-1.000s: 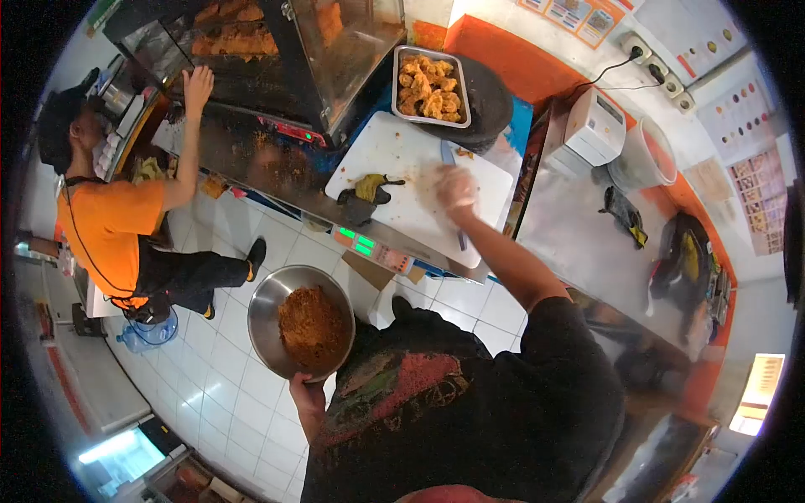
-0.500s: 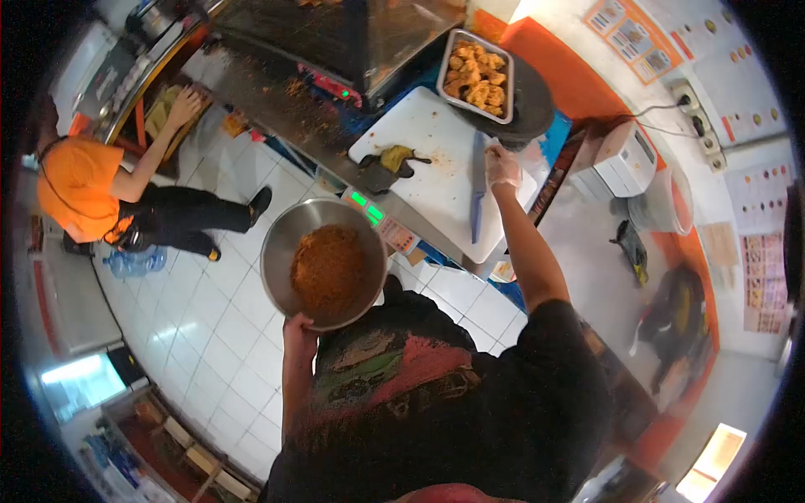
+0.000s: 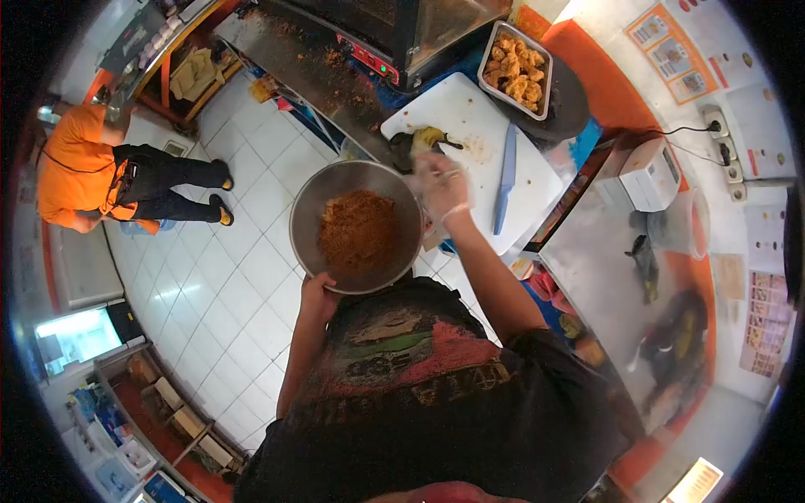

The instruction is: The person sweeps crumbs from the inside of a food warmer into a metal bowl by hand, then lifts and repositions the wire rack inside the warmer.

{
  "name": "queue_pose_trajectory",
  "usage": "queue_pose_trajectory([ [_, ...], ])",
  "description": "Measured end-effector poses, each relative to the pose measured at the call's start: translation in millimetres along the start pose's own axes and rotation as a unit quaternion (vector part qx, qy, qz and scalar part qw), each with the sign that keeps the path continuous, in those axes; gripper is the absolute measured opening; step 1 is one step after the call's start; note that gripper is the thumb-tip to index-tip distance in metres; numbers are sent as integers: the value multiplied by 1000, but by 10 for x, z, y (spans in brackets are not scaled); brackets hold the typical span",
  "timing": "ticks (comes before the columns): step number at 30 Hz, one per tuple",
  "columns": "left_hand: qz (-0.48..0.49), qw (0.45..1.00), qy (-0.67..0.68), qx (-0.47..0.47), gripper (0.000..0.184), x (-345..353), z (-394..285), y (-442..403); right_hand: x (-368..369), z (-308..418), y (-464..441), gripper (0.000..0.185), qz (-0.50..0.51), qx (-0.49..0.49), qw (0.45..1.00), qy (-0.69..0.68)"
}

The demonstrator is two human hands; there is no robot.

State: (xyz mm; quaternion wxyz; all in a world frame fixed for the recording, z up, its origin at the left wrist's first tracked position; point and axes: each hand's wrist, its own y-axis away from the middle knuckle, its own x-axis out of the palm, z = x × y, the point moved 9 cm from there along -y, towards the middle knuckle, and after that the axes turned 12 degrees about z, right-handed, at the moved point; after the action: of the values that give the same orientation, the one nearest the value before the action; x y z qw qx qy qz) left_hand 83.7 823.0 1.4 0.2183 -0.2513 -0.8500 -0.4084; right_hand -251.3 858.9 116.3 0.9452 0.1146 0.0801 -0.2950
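Note:
My left hand point(image 3: 318, 296) is closed on the near rim of a large metal mixing bowl point(image 3: 306, 197), held in front of my body. Reddish-brown crumbly food point(image 3: 360, 230) is heaped inside the bowl. My right hand point(image 3: 444, 186), in a clear plastic glove, hovers by the bowl's right side over the edge of the white cutting board point(image 3: 478, 180); motion smears its fingers. A blue-handled knife point(image 3: 506, 180) lies on the board, apart from the hand. Just beyond my right fingers sits a crumpled dark and yellow cloth point(image 3: 428, 138), partly hidden.
A metal tray of fried pieces point(image 3: 516, 71) stands behind the board on a dark round surface. A glass-sided cabinet point(image 3: 411, 42) is at the back. To the left, a co-worker in an orange shirt point(image 3: 80, 163) stands on the tiled floor. A white appliance point(image 3: 654, 176) is at right.
My right hand has moved left across the board, from beside the knife to beside the bowl. The bowl has shifted up and right in view. The co-worker's arm has left the shelf.

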Motion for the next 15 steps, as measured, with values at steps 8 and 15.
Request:
queue_pose_trajectory([
  [8, -32, 999, -18, 34, 37, -407, -110, 237, -300, -373, -360, 54, -142, -55, 907, 394],
  [15, -39, 998, -6, 48, 51, -522, -212, 262, -238, -219, -855, 48, -75, 49, 899, 428],
])
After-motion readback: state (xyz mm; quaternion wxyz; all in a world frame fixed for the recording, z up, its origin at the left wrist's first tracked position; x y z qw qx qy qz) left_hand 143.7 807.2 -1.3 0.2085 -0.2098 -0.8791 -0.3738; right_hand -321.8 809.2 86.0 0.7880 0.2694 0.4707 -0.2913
